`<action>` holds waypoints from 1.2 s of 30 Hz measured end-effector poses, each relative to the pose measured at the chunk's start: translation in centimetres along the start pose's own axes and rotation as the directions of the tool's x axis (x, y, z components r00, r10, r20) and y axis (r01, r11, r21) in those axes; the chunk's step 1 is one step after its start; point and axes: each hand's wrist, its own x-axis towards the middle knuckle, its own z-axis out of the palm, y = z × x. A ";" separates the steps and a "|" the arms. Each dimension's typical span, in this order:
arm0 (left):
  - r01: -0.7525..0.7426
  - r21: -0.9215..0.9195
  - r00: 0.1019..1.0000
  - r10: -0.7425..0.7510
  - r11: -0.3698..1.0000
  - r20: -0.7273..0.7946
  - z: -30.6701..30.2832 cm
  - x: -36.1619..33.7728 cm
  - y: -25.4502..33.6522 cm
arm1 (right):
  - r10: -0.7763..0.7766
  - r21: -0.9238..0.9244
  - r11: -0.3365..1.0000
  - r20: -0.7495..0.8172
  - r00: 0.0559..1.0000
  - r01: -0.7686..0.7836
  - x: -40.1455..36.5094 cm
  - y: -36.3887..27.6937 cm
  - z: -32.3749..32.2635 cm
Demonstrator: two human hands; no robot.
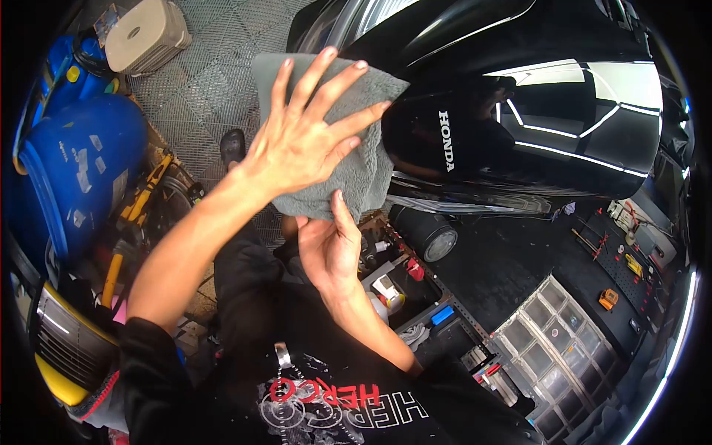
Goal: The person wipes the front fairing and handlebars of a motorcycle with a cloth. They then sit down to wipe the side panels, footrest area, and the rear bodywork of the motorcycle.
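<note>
Fingertips of right hand [330,252] hidden behind cloth [356,178]; grip unreadable. Spread left hand [300,144] masks cloth centre. Cloth covers panel [475,133] left edge. Blue drum [74,170] cut by frame. Contents of tray [426,293] too small to identify.

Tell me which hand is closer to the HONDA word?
Left. The left hand lies spread on the gray cloth, fingertips just beside the HONDA lettering; the right hand is lower, at the cloth's bottom edge, farther away.
</note>
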 end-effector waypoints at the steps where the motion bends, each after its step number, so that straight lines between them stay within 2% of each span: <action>1: 0.051 0.000 0.999 -0.051 0.999 -0.005 0.5 -0.8 0.9 | -0.013 -0.044 0.999 -0.022 1.000 0.012 -0.4 -0.1 -0.7; 6: 0.265 -0.063 0.963 -0.267 0.962 -0.030 3.0 -3.7 5.5 | -0.008 -0.187 0.982 -0.140 0.990 -0.019 -2.8 -2.2 -4.1; 9: 0.327 -0.097 0.943 -0.331 0.940 -0.033 4.6 -4.4 8.5 | -0.106 -0.265 0.963 -0.214 0.971 0.046 -3.9 -3.9 -6.5; 12: 0.404 -0.127 0.912 -0.410 0.906 -0.026 5.5 -4.5 11.2 | -0.172 -0.346 0.932 -0.167 0.971 0.106 -5.1 -6.1 -7.1; 15: 0.464 -0.152 0.879 -0.475 0.873 -0.044 6.2 -4.5 13.4 | -0.198 -0.382 0.917 -0.189 0.962 0.113 -6.2 -7.6 -8.0; 16: 0.487 -0.211 0.858 -0.510 0.847 -0.066 6.4 -4.5 13.9 | -0.197 -0.395 0.912 -0.179 0.964 0.113 -6.4 -7.9 -8.0; 18: 0.518 -0.206 0.840 -0.540 0.830 -0.063 6.4 -4.5 13.7 | -0.203 -0.428 0.896 -0.155 0.967 0.119 -6.1 -7.9 -8.2; 21: 0.483 -0.108 0.864 -0.493 0.869 -0.105 6.1 -4.4 11.7 | -0.214 -0.428 0.892 -0.125 0.969 0.141 -4.9 -7.2 -8.4; 23: 0.414 -0.119 0.900 -0.426 0.902 -0.095 5.6 -4.4 10.0 | -0.220 -0.399 0.901 -0.087 0.972 0.168 -3.9 -6.1 -7.5; 28: 0.202 -0.093 0.970 -0.212 0.975 -0.116 3.8 -3.6 5.4 | -0.140 -0.243 0.963 -0.091 0.986 0.114 -2.7 -3.7 -5.2; 32: 0.084 -0.064 0.995 -0.087 0.994 -0.050 2.4 -2.6 2.3 | -0.109 -0.147 0.984 -0.062 0.992 0.099 -1.8 -1.8 -3.7; 36: 0.084 -0.020 0.996 -0.085 0.996 -0.029 0.3 -0.8 -0.6 | -0.115 -0.097 0.989 -0.008 0.993 0.113 -0.2 -0.5 -1.5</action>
